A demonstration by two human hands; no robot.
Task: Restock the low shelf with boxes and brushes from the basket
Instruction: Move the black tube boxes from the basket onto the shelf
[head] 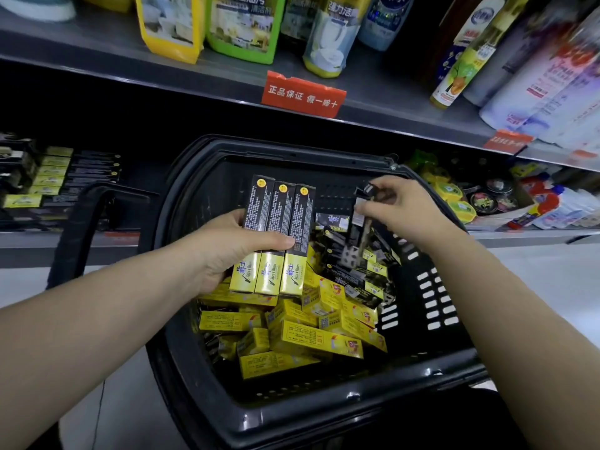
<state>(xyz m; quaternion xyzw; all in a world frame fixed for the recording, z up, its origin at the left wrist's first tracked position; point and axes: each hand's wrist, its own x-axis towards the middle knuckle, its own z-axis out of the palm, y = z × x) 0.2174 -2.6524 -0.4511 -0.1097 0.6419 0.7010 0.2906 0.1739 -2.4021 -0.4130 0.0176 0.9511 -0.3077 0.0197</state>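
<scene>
On the left, the low shelf [32, 245] carries stacked black-and-yellow boxes [48, 177]. The left hand [227, 251] has its fingers and thumb wrapped round three long black-and-yellow boxes [276, 235], held side by side above the black basket [292, 410]. Below them, loose yellow boxes [311, 339] fill the basket, with dark packets piled toward its right wall. The right hand [399, 209] pinches the top of a small dark packaged brush [354, 254], which hangs over that pile. Further right, round tins [490, 196] sit on the shelf.
</scene>
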